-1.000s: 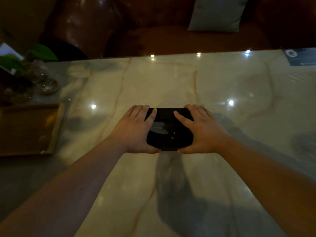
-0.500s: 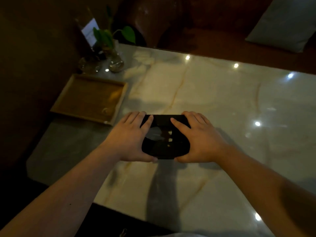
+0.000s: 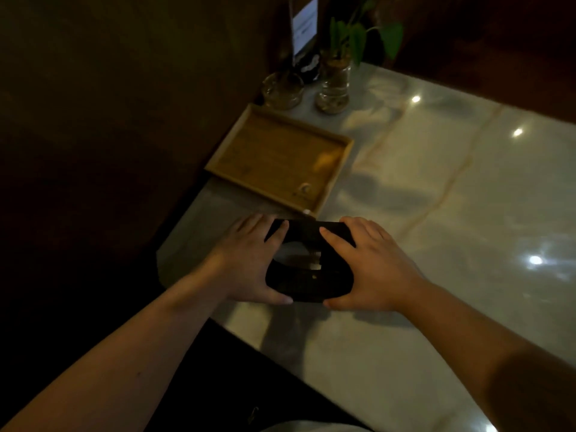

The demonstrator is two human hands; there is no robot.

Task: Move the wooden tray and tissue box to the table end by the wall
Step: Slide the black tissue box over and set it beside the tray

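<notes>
A black tissue box [image 3: 307, 266] with an oval slot on top sits between my hands on the marble table [image 3: 436, 229]. My left hand [image 3: 249, 269] grips its left side and my right hand [image 3: 371, 269] grips its right side, thumbs along the near edge. The wooden tray [image 3: 277, 154] lies flat just beyond the box, against the dark wall at the table's left end. The box's far edge is close to the tray's near corner.
A glass vase with a green plant [image 3: 335, 85], a small glass bowl [image 3: 283, 90] and a standing card [image 3: 305, 26] crowd the far corner beyond the tray. The dark wall [image 3: 124, 120] runs along the left. The table's near edge cuts diagonally below my arms.
Both hands have carried the tissue box leftward along the table toward the wall end; the tray and the plant corner have come into fuller view just beyond the box.
</notes>
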